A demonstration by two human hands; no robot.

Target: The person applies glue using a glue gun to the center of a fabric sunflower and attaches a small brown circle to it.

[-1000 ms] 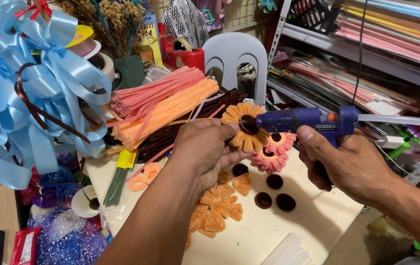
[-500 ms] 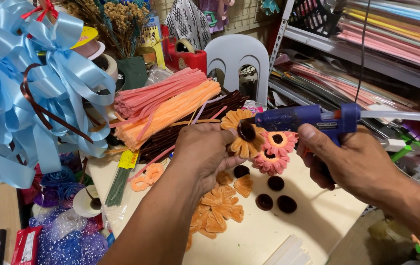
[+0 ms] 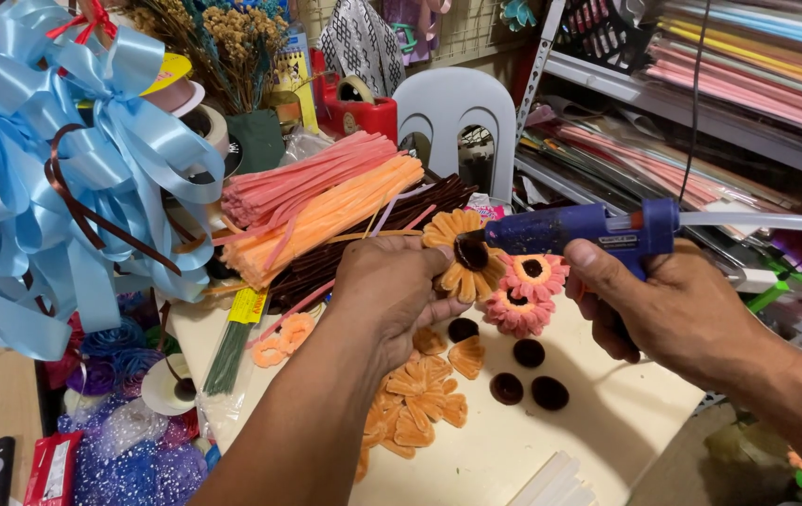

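Raised slightly since the earlier frame, the orange flower point(image 3: 462, 255) is pinched in the closed left hand point(image 3: 399, 286) above the desk point(image 3: 598, 422), while the blue glue gun point(image 3: 574, 230), gripped by the closed right hand point(image 3: 668, 309), is pressed to its brown centre.

A craft shop; shelves of paper rolls point(image 3: 748, 84), ribbon bows point(image 3: 35, 178), pipe-cleaner bundles point(image 3: 326, 211).

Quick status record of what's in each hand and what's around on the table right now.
left hand: holds orange flower with dark brown center
right hand: grips blue glue gun, nozzle at the flower's center
table: pink flowers, brown discs, loose orange petals
behind: pink and orange pipe cleaner bundles
left edge: blue ribbon bow
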